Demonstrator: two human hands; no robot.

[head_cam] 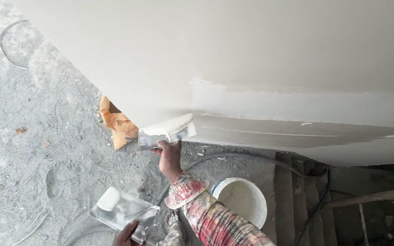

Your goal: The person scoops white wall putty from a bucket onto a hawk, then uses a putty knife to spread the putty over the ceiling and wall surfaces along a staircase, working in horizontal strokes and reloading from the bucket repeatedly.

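My right hand [170, 157] grips a wide metal trowel [166, 132] smeared with white putty, its blade pressed against the lower edge of a pale plastered wall [233, 59]. A fresh wet band of putty [274, 130] runs rightward from the blade. My left hand [127, 234], at the bottom of the view, holds a second flat metal trowel [123, 210] with a lump of white putty on its upper left end. The right sleeve is patterned and paint-stained.
A white bucket [241, 200] of putty stands on the rough concrete floor below my right arm. An orange sack [118, 124] lies by the wall's foot. A dark hose [261, 160] curves past concrete steps [292, 196] at right; a wire loop [6, 45] lies top left.
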